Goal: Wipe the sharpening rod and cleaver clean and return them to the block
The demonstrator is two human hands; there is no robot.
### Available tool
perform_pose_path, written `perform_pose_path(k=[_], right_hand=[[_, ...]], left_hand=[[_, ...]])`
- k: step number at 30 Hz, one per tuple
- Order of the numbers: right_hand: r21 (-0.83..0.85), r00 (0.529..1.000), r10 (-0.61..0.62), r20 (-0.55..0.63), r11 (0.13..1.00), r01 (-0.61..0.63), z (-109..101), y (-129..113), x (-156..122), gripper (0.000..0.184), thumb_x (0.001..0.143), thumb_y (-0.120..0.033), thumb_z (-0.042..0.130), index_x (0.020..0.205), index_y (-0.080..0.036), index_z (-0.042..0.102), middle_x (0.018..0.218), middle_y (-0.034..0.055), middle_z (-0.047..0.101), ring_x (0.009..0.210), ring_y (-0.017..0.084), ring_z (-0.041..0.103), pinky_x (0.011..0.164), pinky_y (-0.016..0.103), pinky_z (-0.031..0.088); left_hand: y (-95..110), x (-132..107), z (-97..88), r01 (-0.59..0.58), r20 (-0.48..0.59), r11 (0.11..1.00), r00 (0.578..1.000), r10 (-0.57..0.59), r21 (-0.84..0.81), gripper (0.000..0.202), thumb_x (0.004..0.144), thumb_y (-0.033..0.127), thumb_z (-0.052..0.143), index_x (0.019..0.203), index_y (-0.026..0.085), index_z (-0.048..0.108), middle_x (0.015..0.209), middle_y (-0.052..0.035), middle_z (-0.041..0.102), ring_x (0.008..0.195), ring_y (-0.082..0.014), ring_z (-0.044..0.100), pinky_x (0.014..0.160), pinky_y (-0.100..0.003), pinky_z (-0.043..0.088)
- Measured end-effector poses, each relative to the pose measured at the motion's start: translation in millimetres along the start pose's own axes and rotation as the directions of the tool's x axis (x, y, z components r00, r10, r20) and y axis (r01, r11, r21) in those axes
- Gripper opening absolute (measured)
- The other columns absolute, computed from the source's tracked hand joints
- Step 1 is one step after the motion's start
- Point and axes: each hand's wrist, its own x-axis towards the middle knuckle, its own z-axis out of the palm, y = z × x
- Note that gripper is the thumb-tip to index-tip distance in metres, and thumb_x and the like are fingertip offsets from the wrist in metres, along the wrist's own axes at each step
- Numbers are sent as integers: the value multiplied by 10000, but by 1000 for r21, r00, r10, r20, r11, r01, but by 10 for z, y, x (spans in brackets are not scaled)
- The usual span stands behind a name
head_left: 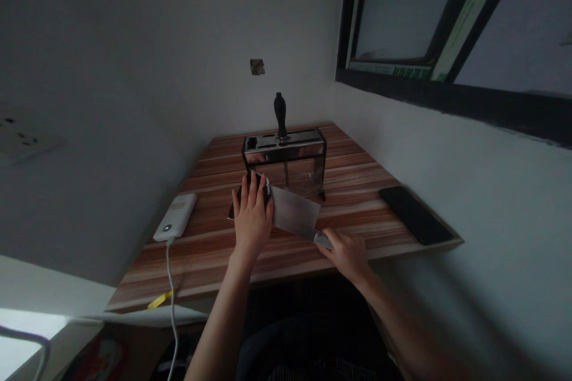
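Note:
My right hand is closed around the handle of a cleaver. The broad grey blade of the cleaver points left and reaches to my left hand. Fingers spread and stretched out, that hand lies over a black item with a whitish edge, mostly hidden beneath it, so its kind is unclear. Just behind stands a knife block with a slotted metal top, dark frame and see-through front. A tool with a black handle stands upright in it.
Everything rests on a wood-grain table with walls around it. A white power bank lies at the left, its white cable hanging over the front edge past a yellow tag. A black phone lies at the right edge.

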Motion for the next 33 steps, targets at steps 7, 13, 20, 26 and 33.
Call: perform_pose_path(k=[7,13,20,26,33], right_hand=[[-10,999,20,29,1000,-20,14,2,1,160,818,-358,613,873,-211,646,652,2,703,580,153,635,540,251,249],[-29,993,47,106,999,-44,3,-2,3,132,804,-315,623,888,-214,634,712,13,719,629,179,662,542,255,280],[18,985,58,163,998,-61,6,36,-6,140,804,-182,545,910,-168,636,778,71,725,689,200,675,575,263,355],[-9,983,75,170,997,-74,10,35,-9,154,787,-134,500,829,-155,647,727,85,718,642,195,665,560,266,359],[-34,985,69,156,997,-64,12,31,-15,198,795,-109,462,818,-160,652,723,88,713,641,190,655,559,264,364]], left_hand=[[176,-115,82,-87,5,996,996,87,2,522,932,286,393,1434,164,316,1519,-86,254,1414,-283,165,1124,-548,158],[559,-318,118,-206,84,978,974,209,-41,532,938,298,386,1450,202,276,1529,-25,225,1420,-244,156,1136,-511,174],[890,-512,133,-332,142,937,928,345,-106,576,914,355,444,1450,238,268,1530,11,224,1422,-204,154,1148,-466,208],[914,-533,119,-328,147,936,927,344,-125,556,915,343,436,1441,236,289,1526,15,240,1422,-195,158,1150,-462,207],[919,-556,125,-317,134,934,931,340,-166,541,909,313,441,1431,245,316,1513,10,276,1416,-197,183,1154,-455,193]])
